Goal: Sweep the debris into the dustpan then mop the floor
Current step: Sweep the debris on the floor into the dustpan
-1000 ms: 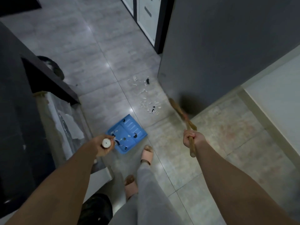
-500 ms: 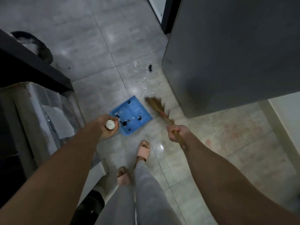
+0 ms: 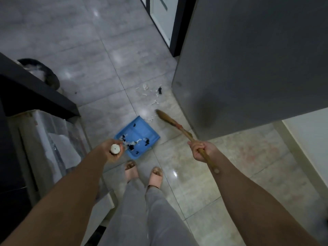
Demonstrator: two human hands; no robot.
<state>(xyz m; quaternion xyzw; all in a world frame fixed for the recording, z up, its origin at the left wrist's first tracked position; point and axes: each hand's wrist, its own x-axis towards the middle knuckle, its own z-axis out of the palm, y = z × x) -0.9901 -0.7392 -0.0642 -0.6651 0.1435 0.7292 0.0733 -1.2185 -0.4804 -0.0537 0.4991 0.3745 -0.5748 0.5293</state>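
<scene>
A blue dustpan (image 3: 142, 129) lies on the tiled floor just ahead of my feet, with white and black scraps in it. My left hand (image 3: 111, 151) is closed around the white-capped top of the dustpan's upright handle (image 3: 115, 148). My right hand (image 3: 201, 150) grips the wooden handle of a short broom (image 3: 170, 121), whose bristle tip rests on the floor right of the dustpan's mouth. White and black debris (image 3: 152, 94) lies scattered beyond the dustpan, near the corner of a grey cabinet.
The tall grey cabinet (image 3: 248, 59) stands close on the right. A dark counter (image 3: 35, 93) with a plastic-wrapped appliance (image 3: 53, 139) under it lines the left. A black-rimmed bin (image 3: 40, 71) stands at far left. My sandalled feet (image 3: 143, 173) are behind the dustpan.
The broom swept toward the dustpan, then swung back out to its right. My right foot stepped forward beside the left one. The view shifted; the left hand kept holding the handle.
</scene>
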